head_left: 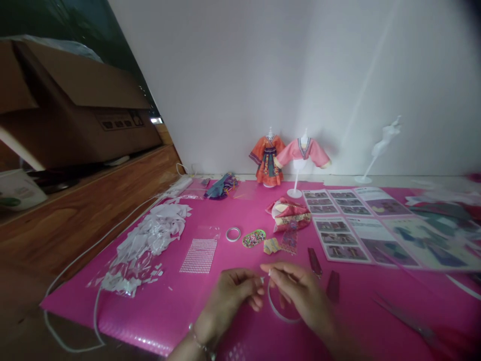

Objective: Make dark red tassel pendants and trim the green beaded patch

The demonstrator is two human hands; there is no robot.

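Close together over the pink mat, my two hands work at chest height. My left hand (240, 291) has thumb and forefinger pinched on a tiny white piece (262, 281), too small to make out. Opposite it, my right hand (296, 288) is closed around a narrow roll of white tape (280, 315), whose curved edge shows below the fingers. A small white tip also shows at my right fingertips. Just beyond lie a yellow patterned fabric piece (272, 245), a green-edged tray of beads (254, 238) and another tape roll (233, 234).
Scissors (409, 321) and two dark red clips (314, 261) lie to the right, near instruction sheets (341, 240). White paper scraps (154, 230) and a pearl sticker sheet (199, 255) lie left. Dressed doll stands (269, 160) and a bare mannequin (385, 140) stand behind.
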